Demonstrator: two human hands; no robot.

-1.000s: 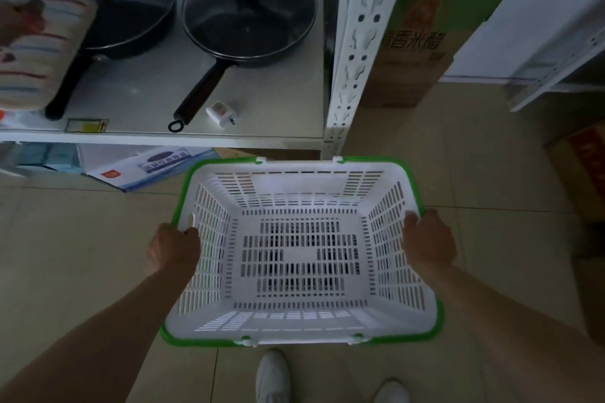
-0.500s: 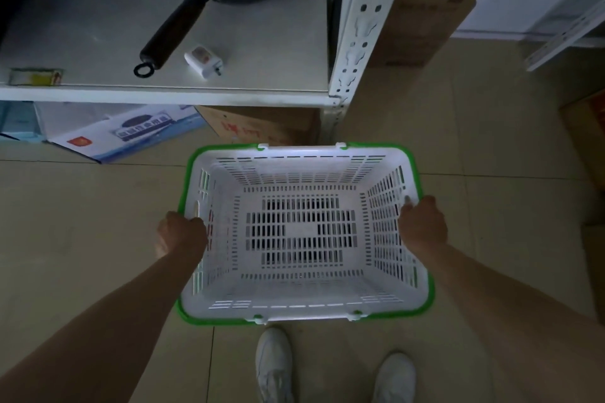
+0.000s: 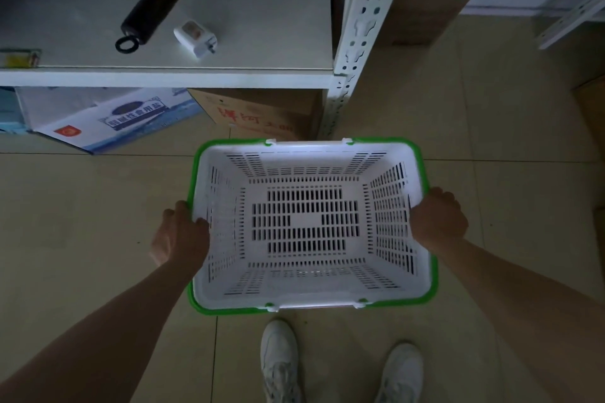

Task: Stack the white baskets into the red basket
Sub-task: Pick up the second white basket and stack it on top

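Note:
A white slotted basket (image 3: 307,285) with a green rim hangs level above the tiled floor, straight in front of me. My left hand (image 3: 180,237) grips its left rim, fingers curled over the edge. My right hand (image 3: 437,221) is closed on the right rim. The basket is empty inside. No red basket shows in this view.
A white metal shelf (image 3: 163,77) stands ahead, carrying a black pan handle (image 3: 157,0) and a small white plug (image 3: 195,39). Cardboard boxes (image 3: 262,114) sit under the shelf and beside its upright post (image 3: 357,36). My white shoes (image 3: 280,360) are just below the basket.
The basket has come lower and closer to the floor, held in both hands. My view has tilted down, so the pans have slid out of the top.

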